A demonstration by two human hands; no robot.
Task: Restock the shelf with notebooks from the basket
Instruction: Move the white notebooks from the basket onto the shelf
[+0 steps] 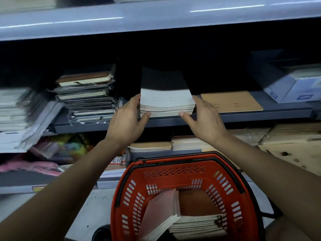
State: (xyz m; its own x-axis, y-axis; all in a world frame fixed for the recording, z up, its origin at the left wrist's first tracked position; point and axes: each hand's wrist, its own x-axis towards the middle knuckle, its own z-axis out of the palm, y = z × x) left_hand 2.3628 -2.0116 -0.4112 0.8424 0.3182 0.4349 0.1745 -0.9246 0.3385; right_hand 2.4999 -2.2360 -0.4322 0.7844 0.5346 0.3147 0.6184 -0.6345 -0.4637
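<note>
A stack of pale notebooks point(167, 103) sits at the front of the dark shelf point(173, 120), clamped between both hands: the left hand point(127, 119) presses its left side, the right hand point(205, 119) its right, thumbs at the front edge. Thin, soft-covered and loose, the notebooks probably slide and fan easily, so squeezing both sides suits them. More lie in the red basket point(173, 173) below.

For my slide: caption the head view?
Both hands set a notebook stack on the shelf above the basket.
</note>
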